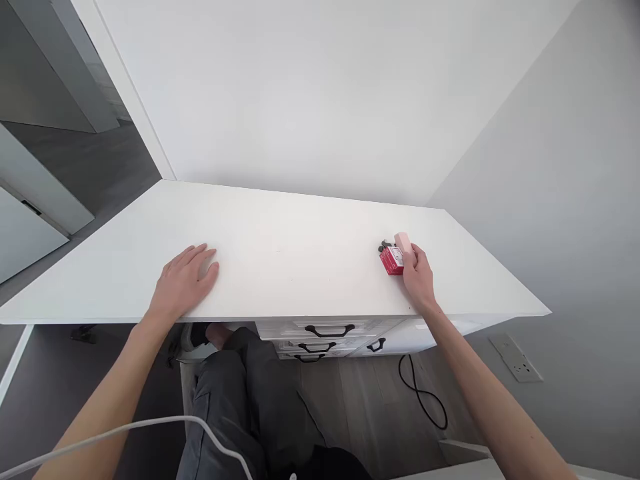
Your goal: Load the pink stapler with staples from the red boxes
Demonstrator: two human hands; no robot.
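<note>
My left hand (184, 280) lies flat on the white desktop (280, 260), its fingers stretched out and nothing in it. Over on the right side of the desktop, my right hand (419, 277) is closed around a small pale pink block (403, 243), thumb along its near end. Right beside those fingers sits a stack of small red and white boxes (392, 261); whether the hand also touches them I cannot tell. Some small dark grey objects (384, 247) lie just behind the boxes, partly hidden and too small to name.
A white wall (300, 93) rises behind the desktop, and a grey wall (575, 167) borders the right. Drawers with black handles (330, 331) are under the front edge. A white cable (165, 420) crosses my left forearm. A black cable (425, 393) lies on the floor.
</note>
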